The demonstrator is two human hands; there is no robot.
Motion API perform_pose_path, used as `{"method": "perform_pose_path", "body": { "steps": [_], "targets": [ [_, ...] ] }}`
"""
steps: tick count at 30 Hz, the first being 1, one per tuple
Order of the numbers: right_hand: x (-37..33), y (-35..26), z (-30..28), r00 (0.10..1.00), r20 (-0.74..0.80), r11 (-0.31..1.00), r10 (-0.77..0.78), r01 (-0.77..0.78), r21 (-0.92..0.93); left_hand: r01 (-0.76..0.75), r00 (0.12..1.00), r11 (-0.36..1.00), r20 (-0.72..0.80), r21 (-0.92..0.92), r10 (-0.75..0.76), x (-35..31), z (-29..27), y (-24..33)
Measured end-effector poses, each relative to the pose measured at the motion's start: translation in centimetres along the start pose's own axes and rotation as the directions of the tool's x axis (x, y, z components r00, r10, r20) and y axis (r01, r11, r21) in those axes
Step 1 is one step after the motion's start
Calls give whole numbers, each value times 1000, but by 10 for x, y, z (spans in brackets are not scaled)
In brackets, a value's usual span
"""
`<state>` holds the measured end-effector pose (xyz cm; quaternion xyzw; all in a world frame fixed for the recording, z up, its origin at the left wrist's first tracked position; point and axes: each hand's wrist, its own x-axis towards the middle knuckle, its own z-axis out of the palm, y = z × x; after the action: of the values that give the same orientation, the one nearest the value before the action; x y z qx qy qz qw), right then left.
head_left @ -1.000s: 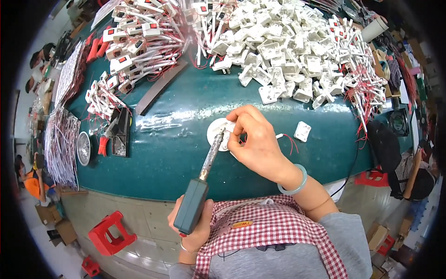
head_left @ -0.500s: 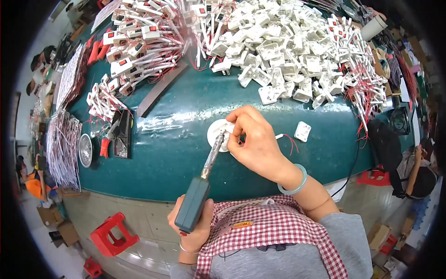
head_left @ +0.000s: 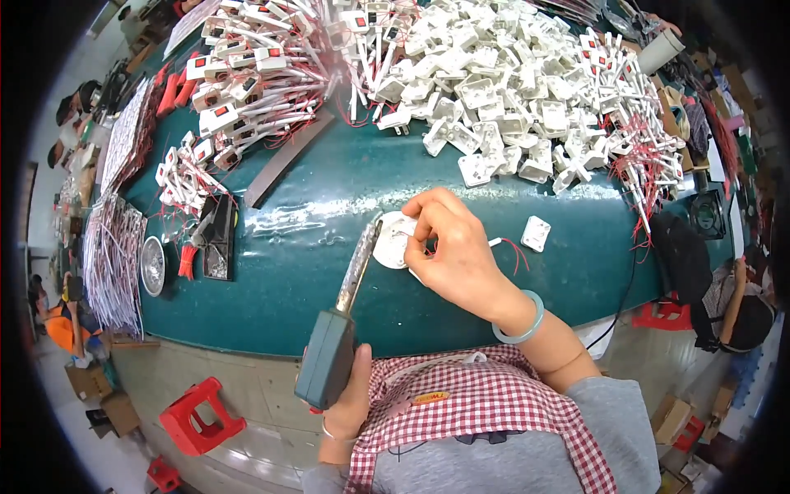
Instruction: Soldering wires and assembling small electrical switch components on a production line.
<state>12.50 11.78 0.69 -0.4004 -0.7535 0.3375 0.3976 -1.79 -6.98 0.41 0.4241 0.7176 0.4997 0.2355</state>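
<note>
My left hand (head_left: 352, 405) is closed around the dark green handle of a soldering iron (head_left: 327, 358). Its long metal barrel points up and away, and the tip lies at the left edge of a round white piece (head_left: 389, 247) on the table. Over the right side of that piece, my right hand (head_left: 457, 259) has its thumb and fingers pinched together. Whatever they hold is hidden behind the fingers. A short white tube with red wires (head_left: 518, 253) sticks out to the right of this hand. Farther right lies a small white plastic housing (head_left: 536, 234).
A large heap of white plastic housings (head_left: 494, 90) fills the far middle. Bundles of white switch parts with red wires (head_left: 255, 82) lie far left, more (head_left: 642, 156) far right. A grey bar (head_left: 288, 160), a dark tray (head_left: 218, 247) and a metal bowl (head_left: 152, 266) stand left.
My left hand has drawn the soldering iron left, so its tip has moved from the middle of the round piece to its left edge. My right hand stays nearly in place.
</note>
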Motion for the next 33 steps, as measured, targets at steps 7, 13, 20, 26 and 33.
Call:
{"method": "perform_pose_path", "body": {
  "steps": [7,13,20,26,33],
  "targets": [
    [-1,0,-2,1000,15,1000,7,-8,14,-24,996,997,-82,-76,18,33,41,4],
    [3,-3,-15,981,163,987,103,-121,103,11,1000,937,-23,-350,-21,58,68,17],
    [7,1,-38,940,326,939,99,-197,281,-69,998,954,-31,-292,63,64,77,7],
    [0,-4,-40,935,330,991,-132,126,41,-66,998,963,-39,-260,58,64,79,7],
    [0,-11,-35,896,357,932,-264,332,-144,-75,997,957,-35,-280,68,63,79,7]
  ]
}}
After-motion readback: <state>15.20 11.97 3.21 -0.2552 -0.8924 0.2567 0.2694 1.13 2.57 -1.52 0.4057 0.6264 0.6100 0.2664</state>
